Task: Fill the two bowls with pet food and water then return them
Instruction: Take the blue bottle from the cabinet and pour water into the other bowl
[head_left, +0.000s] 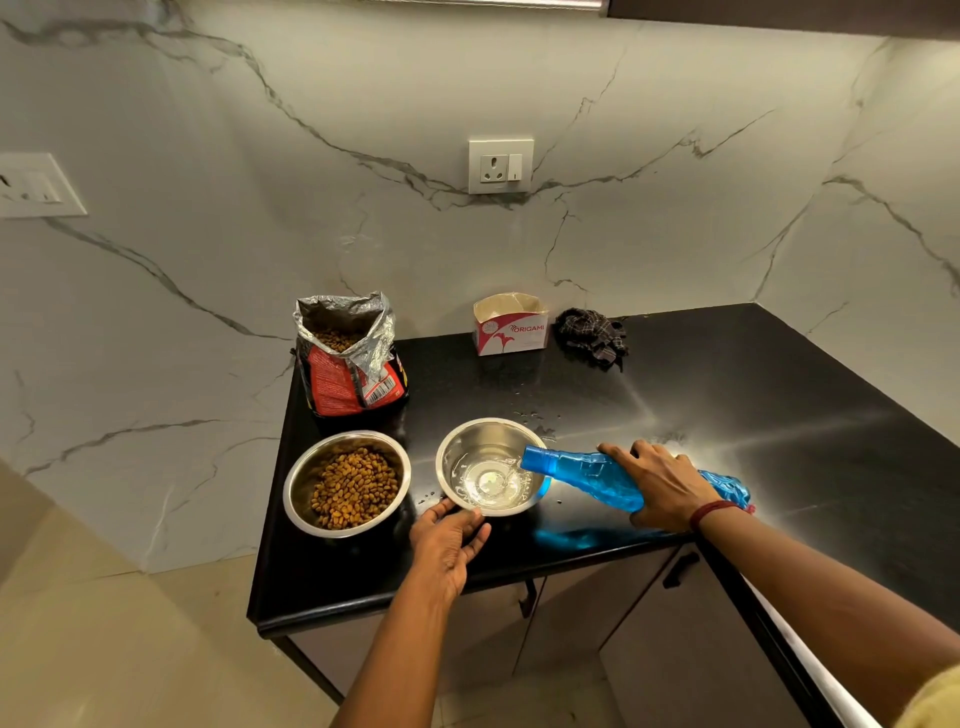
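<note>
Your right hand grips the tipped blue bottle, pouring from 3 o'clock into the water bowl your left hand steadies at 6. Tilt further and water may overshoot onto the counter, perhaps reaching the kibble bowl at 9.

The desk lies open along its right edge and far right corner. A food bag blocks the far left corner; a carton and cloth line the far edge.
</note>
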